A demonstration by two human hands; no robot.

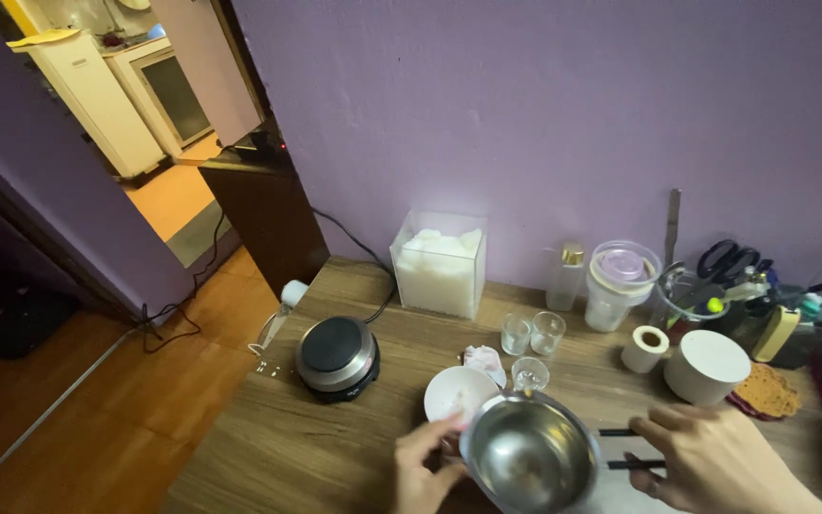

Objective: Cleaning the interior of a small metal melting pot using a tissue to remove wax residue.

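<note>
Item: steel pouring pot point(532, 455), round, polished, near front edge of wooden tabletop point(287, 447); interior looks nearly empty, a small residue at the bottom; positioned centrally between both hands, presumably so each can steady or work on it.

Left hand point(425, 466): fingers curled, pinching at the pot's left rim or at something small beside it; which of the two cannot be told; not fully closed into a fist.

Right hand point(715, 457): partly open, fingers extended leftward over a pair of dark chopsticks point(632, 449) lying on the tabletop; touching or just above them; a firm grasp is not evident.

Adjacent: white bowl point(459, 391), just behind the pot, touching or nearly so; three small clear glasses point(531, 345) grouped behind the bowl; small electric hotplate point(337, 355) to the left, cord running to the wall.

Rear row against purple wall point(525, 114): clear box of white flakes point(439, 262); lidded plastic jar point(620, 281); white cylindrical container point(706, 366); tape roll point(645, 348); holder with scissors point(727, 257), kept back, probably to leave working room at the front.
</note>
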